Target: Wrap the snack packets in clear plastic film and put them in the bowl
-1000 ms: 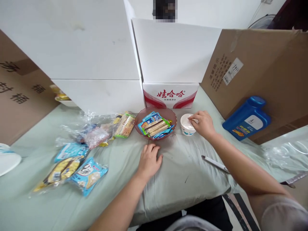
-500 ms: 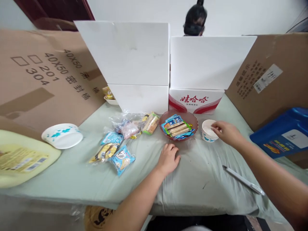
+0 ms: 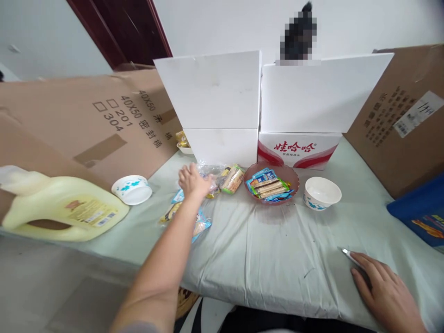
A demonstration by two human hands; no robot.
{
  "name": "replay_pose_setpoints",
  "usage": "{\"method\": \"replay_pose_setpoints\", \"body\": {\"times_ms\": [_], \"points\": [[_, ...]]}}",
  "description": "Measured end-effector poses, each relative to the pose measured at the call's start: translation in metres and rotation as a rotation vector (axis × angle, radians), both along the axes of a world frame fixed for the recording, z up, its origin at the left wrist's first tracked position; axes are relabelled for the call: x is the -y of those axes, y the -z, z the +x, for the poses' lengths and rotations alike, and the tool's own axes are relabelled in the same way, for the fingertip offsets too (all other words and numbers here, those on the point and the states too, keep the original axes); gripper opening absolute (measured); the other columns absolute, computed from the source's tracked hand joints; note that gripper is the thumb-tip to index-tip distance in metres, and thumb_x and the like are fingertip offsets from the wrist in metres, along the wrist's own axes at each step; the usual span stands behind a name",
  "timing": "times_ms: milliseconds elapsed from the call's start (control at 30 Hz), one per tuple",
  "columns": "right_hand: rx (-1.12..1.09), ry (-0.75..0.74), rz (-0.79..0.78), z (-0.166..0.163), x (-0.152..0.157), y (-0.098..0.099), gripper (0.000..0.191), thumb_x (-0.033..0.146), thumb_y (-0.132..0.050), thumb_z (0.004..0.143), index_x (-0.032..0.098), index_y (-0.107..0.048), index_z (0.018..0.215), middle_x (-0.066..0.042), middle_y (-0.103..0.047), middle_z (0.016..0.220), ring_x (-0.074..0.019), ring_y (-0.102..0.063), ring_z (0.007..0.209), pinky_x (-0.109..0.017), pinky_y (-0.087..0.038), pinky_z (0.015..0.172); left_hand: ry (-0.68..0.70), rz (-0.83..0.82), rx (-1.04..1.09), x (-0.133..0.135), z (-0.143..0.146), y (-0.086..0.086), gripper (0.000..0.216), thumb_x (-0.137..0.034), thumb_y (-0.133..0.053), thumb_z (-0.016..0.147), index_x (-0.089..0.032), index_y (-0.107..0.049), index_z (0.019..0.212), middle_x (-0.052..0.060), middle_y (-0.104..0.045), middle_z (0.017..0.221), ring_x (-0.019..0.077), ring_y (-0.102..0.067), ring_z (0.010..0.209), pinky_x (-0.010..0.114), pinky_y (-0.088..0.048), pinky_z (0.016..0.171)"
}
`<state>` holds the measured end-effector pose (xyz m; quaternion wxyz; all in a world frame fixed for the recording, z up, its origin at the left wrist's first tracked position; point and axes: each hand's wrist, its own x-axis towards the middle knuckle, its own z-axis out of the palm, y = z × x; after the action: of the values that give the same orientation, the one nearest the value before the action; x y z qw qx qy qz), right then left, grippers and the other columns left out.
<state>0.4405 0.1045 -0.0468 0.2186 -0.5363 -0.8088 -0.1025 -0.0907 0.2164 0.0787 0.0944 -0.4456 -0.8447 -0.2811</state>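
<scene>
My left hand (image 3: 194,182) reaches over the pile of wrapped snacks (image 3: 215,178) with its fingers spread, and nothing shows in its grasp. Under and beside that forearm lie blue and yellow snack packets (image 3: 201,225), partly covered. My right hand (image 3: 385,286) lies on the table at the lower right, fingers stretched out and thumb apart. It rests over a pen (image 3: 347,252), whose end sticks out past the fingertips. A pinkish glass bowl (image 3: 248,187) of snack packets (image 3: 268,186) stands near the middle, with a white paper bowl (image 3: 321,193) to its right.
White boxes (image 3: 222,92) stand behind the bowls, and a person's head (image 3: 298,39) shows above them. Cardboard cartons (image 3: 79,120) flank the table. A pale yellow jug (image 3: 79,208) lies at left by a tipped paper bowl (image 3: 132,187). A blue jug (image 3: 423,212) stands at right.
My left hand has moved from in front of the glass bowl left to the snack pile. My right hand has let go of the paper bowl and come down over the pen. The view has shifted left.
</scene>
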Motion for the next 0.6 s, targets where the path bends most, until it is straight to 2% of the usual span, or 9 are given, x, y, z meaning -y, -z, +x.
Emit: {"method": "replay_pose_setpoints", "body": {"times_ms": [67,100,167,267,333,433,500,600], "points": [[-0.013,-0.004,0.0,-0.001,0.0,0.0,0.041,0.049,-0.039,0.094,0.023,-0.06,0.117,-0.009,-0.07,0.106,-0.0284,-0.065,0.095,-0.044,-0.049,0.081,-0.141,-0.172,0.032,-0.015,-0.039,-0.017,0.083,-0.042,-0.064,0.079,-0.007,-0.029,0.145,0.029,-0.032,0.151,0.0456,-0.02,0.144,0.062,-0.027,0.108],[-0.021,-0.008,0.001,-0.001,0.0,0.0,0.041,0.05,-0.039,0.094,0.023,-0.06,0.116,-0.009,-0.07,0.106,-0.0284,-0.065,0.095,-0.044,-0.049,0.082,-0.141,-0.247,0.022,-0.02,-0.052,-0.022,0.083,-0.042,-0.063,0.08,-0.007,-0.027,0.146,0.029,-0.038,0.148,0.0454,-0.021,0.143,0.063,-0.028,0.107],[-0.032,-0.019,0.006,-0.001,-0.001,0.0,0.041,0.05,-0.039,0.094,0.023,-0.06,0.116,-0.009,-0.07,0.106,-0.0284,-0.065,0.095,-0.044,-0.048,0.083,-0.063,-0.36,-0.021,-0.024,-0.06,-0.022,0.072,-0.038,-0.057,0.084,-0.008,-0.032,0.144,0.025,-0.055,0.134,0.0419,-0.038,0.136,0.058,-0.033,0.104],[-0.033,-0.026,0.019,-0.001,-0.002,0.0,0.04,0.049,-0.04,0.094,0.023,-0.06,0.117,-0.008,-0.07,0.106,-0.028,-0.065,0.095,-0.043,-0.048,0.082,0.106,-0.401,-0.086,-0.015,-0.035,-0.002,0.051,-0.036,-0.053,0.087,-0.014,-0.049,0.134,0.016,-0.068,0.115,0.0333,-0.059,0.115,0.046,-0.043,0.099],[-0.032,-0.026,0.023,-0.002,-0.002,-0.001,0.04,0.048,-0.041,0.093,0.023,-0.06,0.117,-0.008,-0.07,0.105,-0.0279,-0.065,0.095,-0.043,-0.049,0.081,0.19,-0.398,-0.125,-0.004,-0.011,0.017,0.049,-0.035,-0.061,0.083,-0.015,-0.056,0.128,0.017,-0.065,0.118,0.0336,-0.059,0.114,0.042,-0.045,0.096],[-0.036,-0.021,0.03,-0.003,-0.001,-0.003,0.039,0.047,-0.042,0.093,0.023,-0.061,0.117,-0.007,-0.07,0.105,-0.0278,-0.065,0.095,-0.043,-0.049,0.08,0.243,-0.356,-0.176,0.011,0.011,0.035,0.041,-0.016,-0.057,0.083,-0.013,-0.06,0.123,0.019,-0.059,0.127,0.0329,-0.052,0.123,0.04,-0.042,0.101],[-0.036,-0.019,0.032,-0.003,-0.001,-0.002,0.038,0.047,-0.042,0.093,0.024,-0.06,0.117,-0.007,-0.07,0.106,-0.0276,-0.065,0.095,-0.043,-0.049,0.079,0.248,-0.32,-0.187,0.019,0.013,0.035,0.039,-0.008,-0.049,0.084,-0.012,-0.061,0.121,0.019,-0.06,0.124,0.0314,-0.054,0.121,0.04,-0.043,0.1],[-0.032,-0.024,0.028,-0.002,-0.001,-0.001,0.038,0.045,-0.042,0.093,0.024,-0.06,0.118,-0.007,-0.07,0.106,-0.027,-0.065,0.095,-0.042,-0.049,0.081,0.241,-0.256,-0.19,0.034,0.016,0.017,0.038,-0.009,-0.044,0.087,-0.015,-0.061,0.121,0.016,-0.062,0.121,0.0294,-0.059,0.113,0.041,-0.047,0.097]]}}
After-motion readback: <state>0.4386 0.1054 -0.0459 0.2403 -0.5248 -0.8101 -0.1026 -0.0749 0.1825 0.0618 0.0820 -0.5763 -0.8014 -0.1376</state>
